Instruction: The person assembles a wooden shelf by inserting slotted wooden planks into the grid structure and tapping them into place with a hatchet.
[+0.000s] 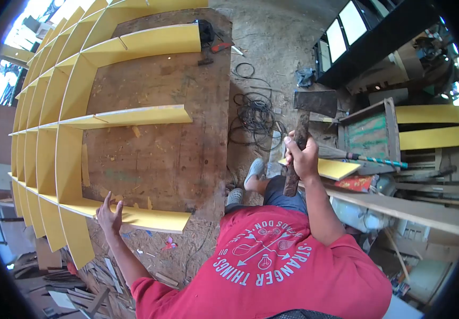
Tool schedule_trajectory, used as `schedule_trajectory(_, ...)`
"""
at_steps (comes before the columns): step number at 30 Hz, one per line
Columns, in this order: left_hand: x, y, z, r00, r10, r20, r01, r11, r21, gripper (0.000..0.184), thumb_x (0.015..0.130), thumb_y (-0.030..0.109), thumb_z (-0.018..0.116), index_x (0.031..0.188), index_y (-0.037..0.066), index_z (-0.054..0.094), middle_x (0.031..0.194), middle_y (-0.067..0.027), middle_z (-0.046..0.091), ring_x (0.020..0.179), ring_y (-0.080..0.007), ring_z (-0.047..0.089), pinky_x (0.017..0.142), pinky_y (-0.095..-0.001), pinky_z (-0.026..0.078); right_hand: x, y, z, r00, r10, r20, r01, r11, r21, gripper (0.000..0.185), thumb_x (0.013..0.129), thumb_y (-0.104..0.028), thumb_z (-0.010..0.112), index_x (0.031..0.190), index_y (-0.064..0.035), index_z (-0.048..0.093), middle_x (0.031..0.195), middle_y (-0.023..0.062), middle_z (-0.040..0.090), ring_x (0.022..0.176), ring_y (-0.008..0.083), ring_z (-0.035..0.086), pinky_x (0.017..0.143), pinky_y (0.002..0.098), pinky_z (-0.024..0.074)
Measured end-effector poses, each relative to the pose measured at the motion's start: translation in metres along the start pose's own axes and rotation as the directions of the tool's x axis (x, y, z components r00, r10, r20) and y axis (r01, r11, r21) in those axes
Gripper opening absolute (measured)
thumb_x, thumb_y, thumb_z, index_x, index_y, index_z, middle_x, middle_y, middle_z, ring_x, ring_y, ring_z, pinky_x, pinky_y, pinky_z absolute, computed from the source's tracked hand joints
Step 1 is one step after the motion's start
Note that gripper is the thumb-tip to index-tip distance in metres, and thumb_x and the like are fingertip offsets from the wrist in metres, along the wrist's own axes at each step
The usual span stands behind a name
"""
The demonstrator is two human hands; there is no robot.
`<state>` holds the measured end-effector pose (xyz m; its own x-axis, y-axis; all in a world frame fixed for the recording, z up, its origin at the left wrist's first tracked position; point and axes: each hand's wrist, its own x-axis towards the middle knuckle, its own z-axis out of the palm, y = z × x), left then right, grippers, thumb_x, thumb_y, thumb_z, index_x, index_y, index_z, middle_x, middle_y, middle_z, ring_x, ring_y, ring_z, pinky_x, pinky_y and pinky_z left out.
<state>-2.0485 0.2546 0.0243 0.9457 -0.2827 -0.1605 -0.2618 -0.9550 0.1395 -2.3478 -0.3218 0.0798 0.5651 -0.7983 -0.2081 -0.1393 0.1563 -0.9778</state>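
My left hand point(110, 217) is at the near yellow board point(155, 218) of a large slatted frame, its fingers spread and stretched out. It appears to touch the board's edge, though the exact contact is hard to make out. In my right hand point(302, 155), raised in front of my body, is a dark, rough wooden bar point(291, 181), with the fingers wrapped round its middle. The yellow frame point(73, 93) has crossing boards slotted into a grid, and its free board ends reach over a brown wooden tabletop point(155, 159).
A tangled black cable point(253, 114) lies on the dusty floor beside the tabletop. Dark tools point(205, 61) sit at the tabletop's far edge. To the right are a wooden crate point(391, 127), a broom point(373, 159) and a long plank point(399, 209). Wood scraps point(88, 295) lie lower left.
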Motion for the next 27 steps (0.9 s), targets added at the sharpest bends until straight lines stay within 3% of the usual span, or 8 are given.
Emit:
schedule_trajectory(2, 0.002, 0.006, 0.001, 0.998, -0.040, -0.043, 0.041, 0.999, 0.025, 0.070, 0.091, 0.050, 0.076, 0.150, 0.015, 0.061, 0.120, -0.0089, 0.077, 0.119, -0.0323, 0.067, 0.114, -0.0456, 0.041, 0.044, 0.000, -0.012, 0.999, -0.043, 0.019, 0.043, 0.999, -0.005, 0.024, 0.098, -0.017, 0.076, 0.111, -0.0023, 0.061, 0.071, 0.0015, 0.061, 0.051, 0.0087, 0.057, 0.046, 0.0270, 0.0483)
schedule_trajectory(6, 0.017, -0.001, 0.024, 0.965, -0.219, -0.144, 0.220, 0.975, -0.010, 0.060, 0.093, 0.043, 0.078, 0.137, 0.004, 0.069, 0.119, -0.0186, 0.075, 0.119, -0.0384, 0.067, 0.110, -0.0484, 0.048, 0.132, -0.008, -0.041, 0.996, -0.060, 0.058, 0.060, 0.998, 0.006, 0.026, 0.098, -0.021, 0.076, 0.111, -0.0034, 0.061, 0.068, 0.0006, 0.060, 0.052, 0.0087, 0.058, 0.046, 0.0278, 0.0494)
schedule_trajectory(10, 0.052, 0.117, 0.026, 0.823, -0.279, -0.495, 0.107, 0.932, -0.348, 0.040, 0.100, 0.028, 0.073, 0.127, -0.001, 0.073, 0.118, -0.0206, 0.076, 0.111, -0.0347, 0.071, 0.099, -0.0439, 0.055, 0.225, -0.010, -0.087, 0.991, 0.011, 0.131, -0.020, 0.997, 0.069, 0.029, 0.097, -0.021, 0.076, 0.113, -0.0033, 0.060, 0.071, 0.0015, 0.060, 0.052, 0.0097, 0.058, 0.047, 0.0288, 0.0510)
schedule_trajectory(13, 0.093, 0.292, 0.007, 0.651, -0.409, -0.639, 0.030, 0.855, -0.517, 0.028, 0.102, 0.017, 0.070, 0.121, -0.002, 0.075, 0.113, -0.0168, 0.078, 0.100, -0.0279, 0.073, 0.093, -0.0372, 0.057, 0.281, -0.034, -0.121, 0.976, 0.074, 0.204, -0.078, 0.997, 0.012, 0.029, 0.098, -0.020, 0.075, 0.113, -0.0025, 0.058, 0.072, 0.0018, 0.060, 0.052, 0.0103, 0.059, 0.047, 0.0294, 0.0514)
schedule_trajectory(15, 0.131, 0.381, 0.008, 0.666, -0.363, -0.652, -0.090, 0.828, -0.553, 0.022, 0.100, 0.013, 0.071, 0.116, -0.001, 0.076, 0.109, -0.0143, 0.077, 0.097, -0.0258, 0.072, 0.091, -0.0364, 0.056, 0.317, -0.040, -0.143, 0.961, 0.081, 0.264, -0.072, 0.996, -0.043, 0.030, 0.097, -0.019, 0.076, 0.113, -0.0017, 0.059, 0.072, 0.0025, 0.061, 0.052, 0.0104, 0.059, 0.047, 0.0295, 0.0510)
schedule_trajectory(19, 0.216, 0.520, 0.002, 0.721, -0.002, -0.693, -0.312, 0.892, -0.328, 0.014, 0.098, 0.011, 0.073, 0.108, 0.003, 0.077, 0.103, -0.0124, 0.078, 0.093, -0.0237, 0.073, 0.085, -0.0357, 0.058, 0.393, -0.070, -0.158, 0.937, 0.081, 0.340, -0.042, 0.992, -0.119, 0.029, 0.096, -0.018, 0.078, 0.112, -0.0012, 0.061, 0.069, 0.0021, 0.061, 0.052, 0.0106, 0.059, 0.048, 0.0297, 0.0495)
schedule_trajectory(25, 0.360, 0.694, -0.009, 0.774, 0.071, -0.629, -0.403, 0.821, -0.404, 0.008, 0.095, 0.007, 0.073, 0.101, 0.002, 0.076, 0.097, -0.0138, 0.077, 0.089, -0.0280, 0.074, 0.083, -0.0380, 0.058, 0.551, -0.112, -0.152, 0.906, 0.074, 0.417, 0.008, 0.982, -0.190, 0.030, 0.096, -0.021, 0.080, 0.113, -0.0020, 0.063, 0.069, 0.0008, 0.061, 0.054, 0.0101, 0.060, 0.050, 0.0302, 0.0492)
schedule_trajectory(27, 0.422, 0.730, 0.001, 0.776, 0.018, -0.630, -0.421, 0.760, -0.496, 0.009, 0.096, 0.008, 0.073, 0.100, 0.001, 0.076, 0.095, -0.0136, 0.078, 0.089, -0.0272, 0.075, 0.083, -0.0378, 0.058, 0.609, -0.122, -0.152, 0.911, 0.099, 0.401, -0.016, 0.979, -0.204, 0.032, 0.095, -0.022, 0.081, 0.113, -0.0019, 0.064, 0.072, 0.0004, 0.062, 0.055, 0.0094, 0.060, 0.050, 0.0299, 0.0491)
